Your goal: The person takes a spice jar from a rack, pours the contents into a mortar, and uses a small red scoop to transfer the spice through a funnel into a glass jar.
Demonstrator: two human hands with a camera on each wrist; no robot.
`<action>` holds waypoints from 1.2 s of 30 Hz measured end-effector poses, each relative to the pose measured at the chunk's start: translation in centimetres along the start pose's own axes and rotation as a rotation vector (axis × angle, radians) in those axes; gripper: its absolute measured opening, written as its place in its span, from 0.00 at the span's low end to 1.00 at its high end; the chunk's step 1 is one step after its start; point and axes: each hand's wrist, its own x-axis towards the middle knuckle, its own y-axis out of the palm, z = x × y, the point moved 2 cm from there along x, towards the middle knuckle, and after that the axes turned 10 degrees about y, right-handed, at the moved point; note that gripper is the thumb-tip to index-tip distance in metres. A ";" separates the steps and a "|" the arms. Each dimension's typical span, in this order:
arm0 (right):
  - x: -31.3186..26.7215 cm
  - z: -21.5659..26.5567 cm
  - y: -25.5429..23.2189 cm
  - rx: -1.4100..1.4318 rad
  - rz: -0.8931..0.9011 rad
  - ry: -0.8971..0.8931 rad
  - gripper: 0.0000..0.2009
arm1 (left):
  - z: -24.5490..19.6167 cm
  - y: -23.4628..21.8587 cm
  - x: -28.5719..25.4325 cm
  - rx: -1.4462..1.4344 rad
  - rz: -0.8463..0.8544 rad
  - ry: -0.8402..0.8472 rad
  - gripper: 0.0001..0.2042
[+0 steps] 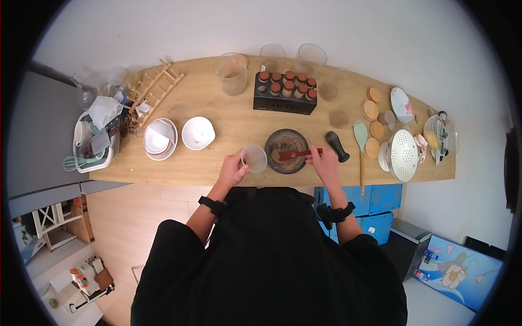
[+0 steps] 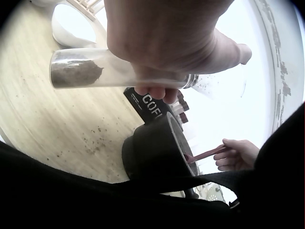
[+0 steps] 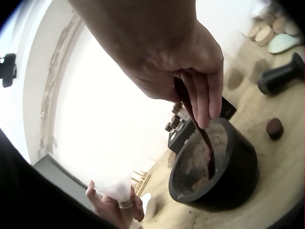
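Note:
My left hand [image 1: 232,169] grips a clear glass bottle [image 2: 76,71] with brown powder in its lower end. At the bottle's mouth sits a translucent funnel [image 1: 254,158], its wide side facing up in the head view. Beside it stands a black mortar [image 3: 238,174], brown powder coating its inside. My right hand [image 1: 324,163] pinches the handle of a dark red brush [image 1: 296,154], whose head reaches down into the mortar against the inner wall. In the left wrist view the bottle lies sideways across the picture, with the fingers wrapped around its neck end.
A black pestle [image 1: 336,146] lies right of the mortar, a dark cap [image 3: 274,129] near it. Behind stands a black rack [image 1: 283,103] of capped bottles. White bowls [image 1: 198,133] are at left; a green spatula [image 1: 361,136], wooden lids [image 1: 372,148] and a colander [image 1: 403,156] at right.

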 end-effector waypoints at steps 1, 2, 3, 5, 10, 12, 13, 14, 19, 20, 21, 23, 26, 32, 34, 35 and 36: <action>-0.1 -0.4 0.2 0.000 0.001 0.000 0.15 | 0.1 0.0 0.0 0.000 -0.001 -0.001 0.34; -0.3 -1.0 0.3 0.217 0.027 0.123 0.16 | 0.2 0.0 0.0 0.004 0.004 -0.006 0.34; -0.5 -1.7 0.5 0.435 0.051 0.248 0.17 | 0.3 0.1 -0.1 0.008 0.011 -0.010 0.34; -0.8 -2.9 0.5 0.476 0.058 0.269 0.17 | 0.4 0.2 -0.1 0.003 0.009 0.000 0.34; -1.1 -4.0 0.2 0.569 0.062 0.299 0.18 | 0.3 0.3 0.1 -0.003 0.005 0.010 0.33; -1.2 -4.2 0.4 0.576 0.131 0.259 0.18 | 0.5 0.2 -0.1 0.016 0.032 -0.005 0.33; -1.2 -4.4 0.5 0.580 0.128 0.265 0.18 | 0.5 0.1 -0.3 0.015 0.040 -0.009 0.33; -1.1 -4.6 0.6 0.584 0.136 0.270 0.18 | 0.6 0.0 -0.3 0.029 0.042 -0.031 0.32; -0.8 -5.9 0.4 0.645 0.165 0.314 0.18 | 1.2 0.2 -0.1 0.088 0.040 -0.042 0.26; -0.8 -6.1 0.4 0.664 0.169 0.338 0.18 | 1.7 0.3 -0.3 0.125 0.068 -0.062 0.24; -0.8 -6.4 0.4 0.681 0.176 0.362 0.18 | 2.2 0.3 -0.4 0.163 0.093 -0.081 0.22; -1.3 -6.4 -0.1 0.717 0.179 0.352 0.18 | 2.3 0.5 0.0 0.182 0.114 -0.077 0.21; -2.1 -5.8 -1.4 0.773 0.178 0.312 0.17 | 1.8 0.9 1.3 0.198 0.132 -0.056 0.21; -6.6 1.8 -3.3 0.642 0.103 0.026 0.12 | 0.2 2.2 3.5 0.112 0.094 0.111 0.27; -8.9 5.3 -3.5 0.501 0.067 -0.099 0.10 | -1.0 2.5 4.3 0.061 0.078 0.177 0.30; -10.1 7.1 -3.6 0.227 0.042 -0.289 0.09 | -1.8 2.6 4.6 0.009 0.046 0.245 0.33; -11.0 8.3 -3.6 -0.052 0.017 -0.476 0.08 | -2.5 2.6 4.9 -0.041 0.010 0.312 0.36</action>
